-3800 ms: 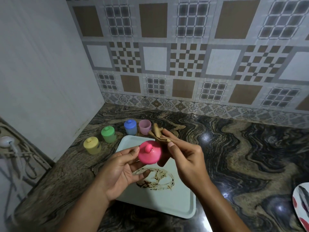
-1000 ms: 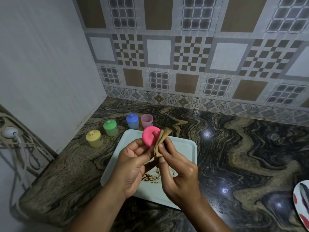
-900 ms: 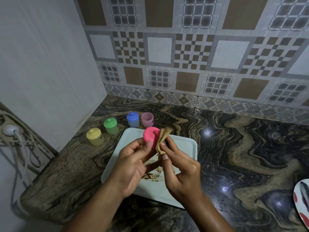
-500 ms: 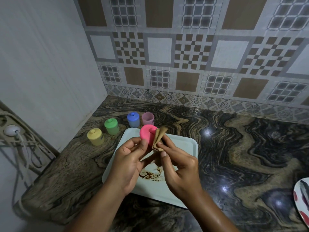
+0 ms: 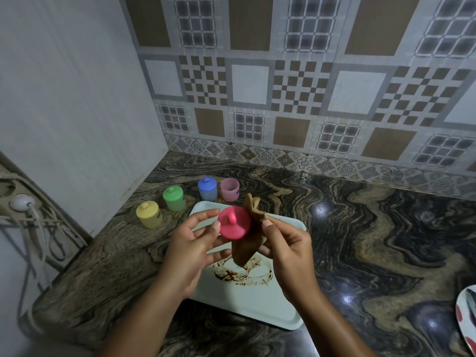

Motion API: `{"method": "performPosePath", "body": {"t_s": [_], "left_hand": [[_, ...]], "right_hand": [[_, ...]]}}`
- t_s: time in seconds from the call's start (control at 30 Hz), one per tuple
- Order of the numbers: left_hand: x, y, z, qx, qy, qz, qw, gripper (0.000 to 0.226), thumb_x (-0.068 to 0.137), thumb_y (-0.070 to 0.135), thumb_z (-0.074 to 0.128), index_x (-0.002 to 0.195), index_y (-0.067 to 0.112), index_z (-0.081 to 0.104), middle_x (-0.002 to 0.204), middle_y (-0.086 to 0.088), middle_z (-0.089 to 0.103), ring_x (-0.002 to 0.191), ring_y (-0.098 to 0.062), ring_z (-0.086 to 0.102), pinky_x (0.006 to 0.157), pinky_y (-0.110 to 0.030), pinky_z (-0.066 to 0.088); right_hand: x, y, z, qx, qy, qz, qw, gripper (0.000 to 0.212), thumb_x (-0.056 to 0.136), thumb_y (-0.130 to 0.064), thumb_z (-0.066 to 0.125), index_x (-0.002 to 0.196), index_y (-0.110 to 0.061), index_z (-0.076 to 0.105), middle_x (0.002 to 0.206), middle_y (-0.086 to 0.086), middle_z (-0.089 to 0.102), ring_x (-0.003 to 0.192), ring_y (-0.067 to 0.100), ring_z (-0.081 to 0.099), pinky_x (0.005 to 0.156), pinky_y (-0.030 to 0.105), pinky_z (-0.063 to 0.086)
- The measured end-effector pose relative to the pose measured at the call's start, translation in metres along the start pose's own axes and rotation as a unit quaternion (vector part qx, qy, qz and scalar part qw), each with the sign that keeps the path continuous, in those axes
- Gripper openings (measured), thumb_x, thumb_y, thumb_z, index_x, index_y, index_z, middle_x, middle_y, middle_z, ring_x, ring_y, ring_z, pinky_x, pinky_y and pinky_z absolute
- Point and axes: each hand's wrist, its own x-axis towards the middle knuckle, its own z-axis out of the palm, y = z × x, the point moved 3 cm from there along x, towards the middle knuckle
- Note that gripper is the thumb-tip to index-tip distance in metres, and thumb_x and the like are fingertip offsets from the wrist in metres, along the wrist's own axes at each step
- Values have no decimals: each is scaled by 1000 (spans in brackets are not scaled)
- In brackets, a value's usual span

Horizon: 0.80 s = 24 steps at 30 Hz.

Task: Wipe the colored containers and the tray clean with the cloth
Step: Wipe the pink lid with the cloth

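Pink round plastic lid (image 5: 234,222), knob facing the camera, was pinched by the left hand (image 5: 190,246) above the stained pale rectangular tray (image 5: 257,302); the right hand (image 5: 286,248) gripped a brown cloth (image 5: 251,235) against its three-o'clock edge.

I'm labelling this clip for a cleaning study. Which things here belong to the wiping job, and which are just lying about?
Part of the job: pink lid in the left hand; cloth in the right hand; stained tray; yellow container, green container, blue container, lidless pink container.
Just lying about: patterned plate at the right edge; plug and cables on the left.
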Motion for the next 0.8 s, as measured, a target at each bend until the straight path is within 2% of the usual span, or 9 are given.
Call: {"method": "performPosePath", "body": {"t_s": [0.07,0.13,0.2,0.27,0.33,0.47,0.57,0.67,0.8], "left_hand": [[1,-1,-1,54,17,31,998,22,97,4,57,111,15,70,99,-9,77,93,-24,75,63,-35,61],[1,-4,1,81,17,39,996,21,95,3,59,107,14,73,97,-4,78,94,-19,74,63,-37,62],[1,-8,4,96,0,27,995,19,93,13,66,109,17,74,99,-1,78,96,-14,73,67,-40,62],[3,-13,5,116,0,15,993,24,87,24,72,110,20,75,101,1,78,97,-11,73,71,-46,62],[6,-18,5,136,17,19,990,25,84,26,76,109,21,76,106,4,76,96,-12,73,69,-49,62],[14,-24,8,138,21,11,990,19,86,23,75,105,21,78,110,6,75,94,-13,74,69,-46,62],[19,-28,10,121,23,-3,992,24,85,25,77,107,15,77,105,0,77,95,-15,74,76,-44,62],[25,-33,8,85,35,-21,996,18,85,16,77,102,11,77,99,-3,78,95,-15,74,78,-37,61],[38,-36,-2,101,49,-8,994,19,84,14,77,103,14,77,108,3,76,95,-8,73,80,-36,61]], "right_hand": [[-2,6,0,-3,1,-8,1000,48,106,1,44,75,-13,78,57,5,68,55,12,67,61,26,58],[-3,13,-1,-21,-4,-20,1000,33,106,-11,49,93,-3,78,66,12,73,68,31,74,77,50,61],[-3,22,-3,-44,-7,-15,999,32,102,-20,51,106,-1,76,76,19,75,83,42,74,90,63,55],[-4,26,-5,-47,11,-5,999,31,99,-24,54,114,-10,77,90,22,77,95,42,73,94,61,55],[-5,27,-7,-42,31,-6,999,30,97,-23,55,118,-18,77,94,19,78,97,39,74,94,59,56],[-6,25,-8,-49,12,-10,999,28,106,-10,50,122,-2,72,68,24,71,71,48,69,86,64,55],[-5,27,-9,-47,17,-3,999,30,105,-5,48,124,-6,71,70,26,71,72,50,68,85,63,56],[-1,30,-7,-49,9,0,999,29,106,-13,50,125,-9,72,68,28,67,70,51,65,83,65,55],[7,36,-10,-50,44,10,998,29,105,-4,50,119,-9,75,77,19,75,76,31,72,84,61,56]]}}
